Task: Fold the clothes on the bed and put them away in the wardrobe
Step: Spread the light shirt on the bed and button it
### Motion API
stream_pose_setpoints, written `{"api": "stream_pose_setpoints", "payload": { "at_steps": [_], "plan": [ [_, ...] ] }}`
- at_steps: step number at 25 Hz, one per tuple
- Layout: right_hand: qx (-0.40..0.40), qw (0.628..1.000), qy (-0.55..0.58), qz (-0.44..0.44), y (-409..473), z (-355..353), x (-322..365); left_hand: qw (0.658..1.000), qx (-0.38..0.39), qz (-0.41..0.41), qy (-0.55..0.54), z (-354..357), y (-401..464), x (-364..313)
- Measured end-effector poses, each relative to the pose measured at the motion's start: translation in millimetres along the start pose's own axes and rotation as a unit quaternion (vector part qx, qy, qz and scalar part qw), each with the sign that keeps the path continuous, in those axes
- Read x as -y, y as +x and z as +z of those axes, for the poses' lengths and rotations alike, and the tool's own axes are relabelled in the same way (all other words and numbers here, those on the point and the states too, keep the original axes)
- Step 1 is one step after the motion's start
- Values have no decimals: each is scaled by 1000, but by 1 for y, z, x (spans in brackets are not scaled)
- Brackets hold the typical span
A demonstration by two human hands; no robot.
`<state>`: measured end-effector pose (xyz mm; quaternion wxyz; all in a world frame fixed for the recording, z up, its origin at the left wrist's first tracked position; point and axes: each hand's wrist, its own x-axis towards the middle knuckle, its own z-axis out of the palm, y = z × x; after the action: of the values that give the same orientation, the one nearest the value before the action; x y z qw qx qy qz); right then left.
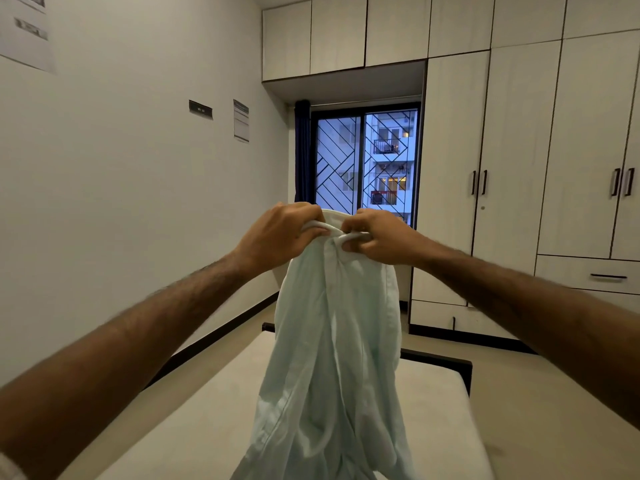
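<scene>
While both hands, left hand (pixel 284 230) and right hand (pixel 377 237), pinch the shirt (pixel 332 341) collar with curled fingers, it hangs straight toward 6 o'clock over the bed (pixel 433 410), probably for folding.

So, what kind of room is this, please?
Most likely a small bedroom. A bed with a bare mattress stands by the wall, a tall wardrobe with closed doors fills the right side, and a window lies straight ahead. Both hands hold a pale shirt up over the bed.
</scene>
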<state>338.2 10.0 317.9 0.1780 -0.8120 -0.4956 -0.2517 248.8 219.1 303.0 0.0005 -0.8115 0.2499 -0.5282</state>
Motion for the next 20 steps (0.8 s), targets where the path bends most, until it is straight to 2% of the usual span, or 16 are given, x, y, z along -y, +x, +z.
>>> {"api": "stream_pose_setpoints", "payload": {
  "at_steps": [4,7,9,11,12,14,16,18,20],
  "plan": [
    [42,999,-19,-3,6,-2,-12,992,20,-16,-120,3,-1,3],
    [150,984,99,6,6,-12,-23,987,51,25,-149,6,-1,-7],
    [150,983,106,5,4,-11,-29,983,40,5,-176,10,-4,-8],
    [111,991,80,-8,5,-10,-35,967,47,-93,-231,19,-18,-4],
    [89,993,72,-17,5,-10,-38,947,74,-161,-267,27,-33,0],
    [71,994,80,-20,4,-15,-47,897,182,-259,-309,50,-71,7],
    [95,992,77,-15,1,-20,-54,872,250,-321,-273,74,-107,15],
    [132,991,36,-2,-1,-25,-60,872,243,-356,-230,79,-119,21],
    [134,990,-31,22,-1,-33,-68,878,168,-389,-221,69,-106,26]
  ]
}}
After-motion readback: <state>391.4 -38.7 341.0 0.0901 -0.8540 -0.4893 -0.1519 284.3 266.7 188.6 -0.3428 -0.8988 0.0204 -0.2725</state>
